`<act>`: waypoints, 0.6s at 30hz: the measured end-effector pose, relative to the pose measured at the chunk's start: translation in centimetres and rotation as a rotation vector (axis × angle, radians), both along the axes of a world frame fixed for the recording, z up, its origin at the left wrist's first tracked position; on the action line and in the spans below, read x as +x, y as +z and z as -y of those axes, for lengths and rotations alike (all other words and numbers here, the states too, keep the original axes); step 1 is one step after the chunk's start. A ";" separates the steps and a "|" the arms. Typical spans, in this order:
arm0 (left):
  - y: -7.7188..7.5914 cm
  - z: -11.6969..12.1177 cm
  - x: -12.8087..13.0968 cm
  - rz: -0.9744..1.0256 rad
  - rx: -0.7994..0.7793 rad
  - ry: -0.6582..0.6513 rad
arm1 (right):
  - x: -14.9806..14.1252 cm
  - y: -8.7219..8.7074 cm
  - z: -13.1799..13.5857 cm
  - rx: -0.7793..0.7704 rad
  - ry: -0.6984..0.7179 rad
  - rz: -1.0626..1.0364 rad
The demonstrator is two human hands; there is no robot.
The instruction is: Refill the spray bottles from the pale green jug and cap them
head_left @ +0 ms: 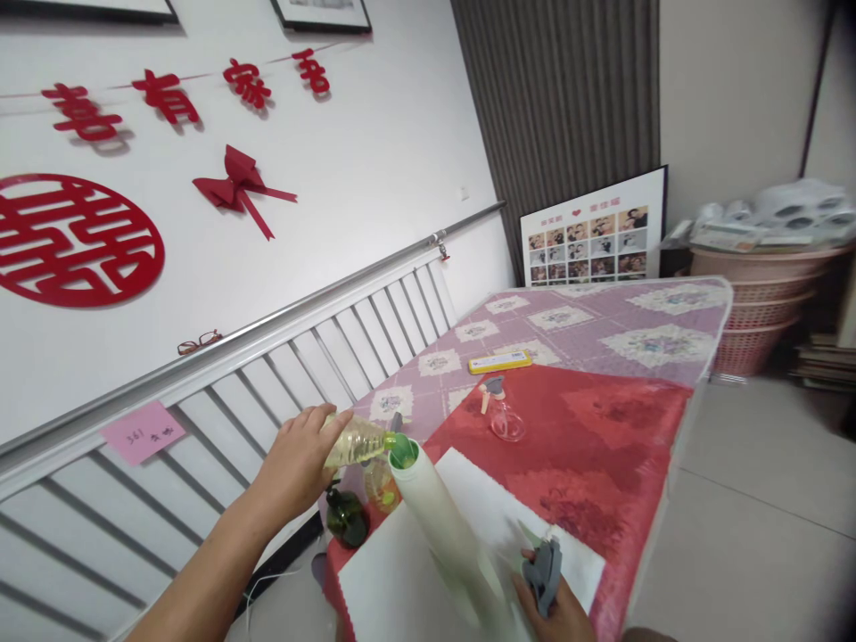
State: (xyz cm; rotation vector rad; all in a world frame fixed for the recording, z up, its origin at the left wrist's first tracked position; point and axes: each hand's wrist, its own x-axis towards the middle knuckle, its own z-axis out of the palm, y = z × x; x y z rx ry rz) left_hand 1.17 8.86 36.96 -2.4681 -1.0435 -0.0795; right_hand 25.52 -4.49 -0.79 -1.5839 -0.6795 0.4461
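My left hand (304, 459) is wrapped around a clear plastic bottle (358, 443) of pale yellow liquid. The bottle lies tipped almost level, its neck at the green-lined mouth of a tall pale green container (438, 513). That container leans, and its lower end is blurred. My right hand (552, 602) is closed on a grey trigger spray head (545, 571) beside the container; whether it also touches the container I cannot tell. Below my left hand stands a dark green pump bottle (348, 517), with a clear bottle (381, 486) partly hidden next to it.
A white sheet (374, 571) lies on a red cloth (602, 428) over the purple floral tablecloth (642, 312). Farther back are a small clear spray bottle (505, 419) and a yellow flat box (500, 361). A white radiator (294, 374) runs along the left; pink baskets (755, 303) stand right.
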 end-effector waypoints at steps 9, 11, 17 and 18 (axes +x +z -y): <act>0.6 0.5 0.4 -0.029 0.004 0.011 | 0.0 0.5 0.2 0.016 -0.004 -0.026; 0.7 0.5 0.5 -0.037 0.005 0.010 | 0.0 0.8 0.2 0.024 -0.013 -0.024; 1.1 0.6 0.9 -0.061 0.019 -0.001 | -0.1 0.5 0.1 0.035 -0.024 -0.019; 1.2 0.7 0.9 -0.067 0.025 -0.006 | -0.1 0.3 0.0 0.039 -0.029 -0.019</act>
